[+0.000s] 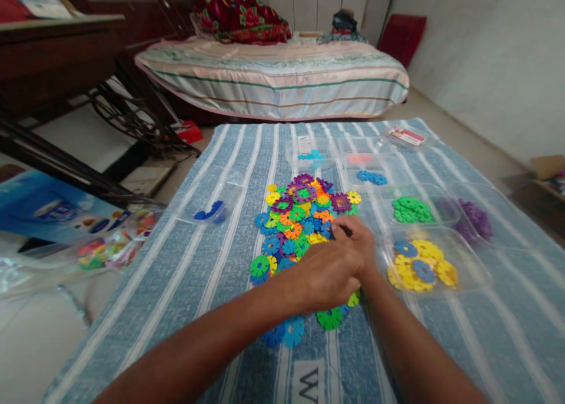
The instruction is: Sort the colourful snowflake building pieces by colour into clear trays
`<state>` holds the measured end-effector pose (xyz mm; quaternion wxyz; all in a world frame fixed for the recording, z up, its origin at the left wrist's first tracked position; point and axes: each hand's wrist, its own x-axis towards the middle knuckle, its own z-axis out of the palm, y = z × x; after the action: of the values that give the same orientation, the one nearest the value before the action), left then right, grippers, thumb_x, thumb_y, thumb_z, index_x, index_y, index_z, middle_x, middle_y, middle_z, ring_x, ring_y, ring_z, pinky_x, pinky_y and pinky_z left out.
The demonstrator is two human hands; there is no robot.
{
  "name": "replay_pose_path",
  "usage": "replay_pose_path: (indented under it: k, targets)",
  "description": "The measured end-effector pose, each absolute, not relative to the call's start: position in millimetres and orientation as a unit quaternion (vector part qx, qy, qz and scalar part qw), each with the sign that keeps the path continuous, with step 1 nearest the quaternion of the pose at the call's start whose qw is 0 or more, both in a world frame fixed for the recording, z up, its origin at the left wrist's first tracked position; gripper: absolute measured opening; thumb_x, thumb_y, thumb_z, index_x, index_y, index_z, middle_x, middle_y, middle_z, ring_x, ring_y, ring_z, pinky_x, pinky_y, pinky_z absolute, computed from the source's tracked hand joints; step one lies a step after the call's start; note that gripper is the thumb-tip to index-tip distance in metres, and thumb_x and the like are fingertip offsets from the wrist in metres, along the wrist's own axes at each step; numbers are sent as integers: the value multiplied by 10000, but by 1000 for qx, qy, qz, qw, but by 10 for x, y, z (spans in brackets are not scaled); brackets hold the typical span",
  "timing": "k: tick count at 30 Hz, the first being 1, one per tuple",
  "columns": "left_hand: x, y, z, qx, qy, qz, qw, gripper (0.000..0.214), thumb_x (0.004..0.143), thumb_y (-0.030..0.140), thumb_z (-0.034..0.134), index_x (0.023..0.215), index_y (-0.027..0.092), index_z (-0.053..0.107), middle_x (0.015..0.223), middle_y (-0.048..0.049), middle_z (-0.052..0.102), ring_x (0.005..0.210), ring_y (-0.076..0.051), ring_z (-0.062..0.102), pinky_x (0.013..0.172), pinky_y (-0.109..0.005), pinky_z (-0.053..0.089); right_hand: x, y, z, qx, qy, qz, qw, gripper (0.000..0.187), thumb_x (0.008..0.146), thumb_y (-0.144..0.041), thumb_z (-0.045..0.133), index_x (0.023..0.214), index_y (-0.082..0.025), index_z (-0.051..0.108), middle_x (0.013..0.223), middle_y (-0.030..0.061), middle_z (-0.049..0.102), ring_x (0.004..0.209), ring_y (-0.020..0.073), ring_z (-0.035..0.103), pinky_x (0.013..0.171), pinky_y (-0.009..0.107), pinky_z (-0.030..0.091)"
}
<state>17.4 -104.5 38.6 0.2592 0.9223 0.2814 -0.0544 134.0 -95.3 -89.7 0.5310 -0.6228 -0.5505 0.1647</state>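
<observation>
1. Both hands meet at the near right edge of the pile of discs [295, 221] on the striped cloth [198, 263]. The left hand [329, 274] lies knuckles-up with its fingers curled under, and the right hand [355, 239] is tucked just behind it, touching it.
2. Grip check: the fingers are bunched tight, but I cannot tell whether either hand has a disc in it. The hands hide each other's fingertips.
3. Sorted, by the look of it: green discs [410, 210] fill one clear tray, purple discs [474, 219] the one beside it, and dark blue discs [372, 177] sit further back. A few pale blue pieces [311, 155] lie in a far tray.
4. The nearest tray [481, 283] looks mixed, with yellow discs and some blue ones among them.
5. Left of the pile, a tray [189, 216] holds just a blue piece or two.
6. What's left: most of it, I'd judge. The pile is broad and many-coloured, with green, orange, purple, yellow and blue jumbled together. A few strays lie near the forearms.
</observation>
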Motion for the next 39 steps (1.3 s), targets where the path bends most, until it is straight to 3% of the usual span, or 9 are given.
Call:
replay_pose_path:
  k: [6, 11, 24, 33, 39]
  targets:
    - [-262, -1448, 65, 932, 273, -117, 206, 184, 800, 212, 514, 978, 176, 543, 1032, -78, 589, 935, -244, 564, 765, -372, 475, 1334, -970, -804, -625, -555, 153, 527, 112, 777, -238, 542, 730, -208, 639, 782, 19, 625, 769, 167, 585, 733, 296, 454]
    - [-296, -1551, 20, 932, 288, -108, 193, 177, 809, 150, 459, 976, 169, 517, 1053, -85, 564, 958, -243, 545, 793, -377, 458, 1337, -973, -811, -623, -555, 161, 528, 106, 772, -239, 545, 727, -209, 637, 791, 17, 624, 772, 167, 585, 737, 298, 452]
    - [-394, -1531, 23, 907, 321, -78, 260, 77, 832, 164, 443, 875, 197, 497, 951, -40, 585, 861, -192, 555, 714, -310, 430, 1335, -969, -805, -622, -557, 149, 529, 111, 775, -229, 541, 727, -209, 639, 782, 15, 622, 764, 164, 581, 730, 292, 449]
    - [-403, -1180, 258, 841, 386, -48, 376, 120, 716, 169, 564, 616, 166, 497, 593, 39, 519, 589, -101, 458, 527, -222, 282, 1340, -958, -809, -621, -560, 152, 526, 115, 773, -240, 532, 728, -217, 635, 771, 16, 626, 770, 169, 583, 729, 298, 455]
    - [25, -797, 272, 820, 386, 49, 420, 142, 689, 170, 592, 561, 150, 531, 503, 57, 477, 527, -84, 460, 503, -200, 314, 1356, -956, -862, -613, -560, 161, 534, 112, 752, -263, 523, 723, -224, 624, 773, 16, 627, 756, 176, 587, 692, 304, 474]
